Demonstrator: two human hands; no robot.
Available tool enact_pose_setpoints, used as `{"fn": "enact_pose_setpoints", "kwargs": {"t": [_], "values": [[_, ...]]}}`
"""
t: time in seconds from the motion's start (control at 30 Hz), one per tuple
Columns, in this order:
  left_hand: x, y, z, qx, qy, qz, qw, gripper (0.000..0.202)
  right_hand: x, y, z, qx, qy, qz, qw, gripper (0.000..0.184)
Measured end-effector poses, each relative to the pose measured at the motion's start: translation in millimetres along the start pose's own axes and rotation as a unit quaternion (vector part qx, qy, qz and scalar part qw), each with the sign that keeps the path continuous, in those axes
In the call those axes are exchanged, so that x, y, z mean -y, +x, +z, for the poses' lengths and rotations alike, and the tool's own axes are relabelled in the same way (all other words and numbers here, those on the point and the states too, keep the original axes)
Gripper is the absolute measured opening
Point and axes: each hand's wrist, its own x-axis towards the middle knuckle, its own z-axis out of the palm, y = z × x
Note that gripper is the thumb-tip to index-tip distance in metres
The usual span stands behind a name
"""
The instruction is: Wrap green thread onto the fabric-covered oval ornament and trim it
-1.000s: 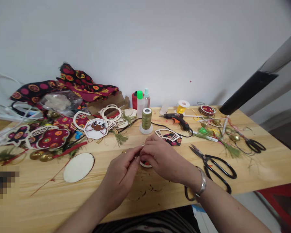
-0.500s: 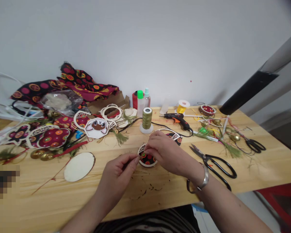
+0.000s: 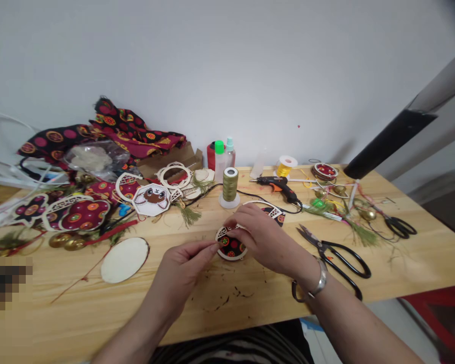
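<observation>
Over the pale wooden table (image 3: 79,323), both hands (image 3: 181,265) are pinched nearly closed on a round fabric-filled ornament (image 3: 232,248).

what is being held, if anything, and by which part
The left hand has its fingertips at the left edge of the round ornament; the right hand covers its upper right. Whether either grips the rim or something thin cannot be told.

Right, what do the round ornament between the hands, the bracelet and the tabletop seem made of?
Round ornament: probably matte fabric, by its floral print; pale openwork rim, perhaps wood. Bracelet: likely metal, silvery and shiny. Tabletop: wood or laminate, smooth, with visible grain.
</observation>
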Motion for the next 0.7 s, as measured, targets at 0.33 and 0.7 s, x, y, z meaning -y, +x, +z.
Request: {"fn": "enact_pose_setpoints", "kwargs": {"t": [0.33, 0.7], "values": [[8, 5, -4.5, -0.007, -0.106, -0.045, 0.993, 0.035, -48, -91, -28, -0.038, -0.344, 0.242, 0.906, 0.019], [7, 6, -4.1, -0.01, -0.123, -0.043, 0.991, 0.03, -72, -143, -31, 0.039, -0.364, 0.331, 0.87, 0.018]]}}
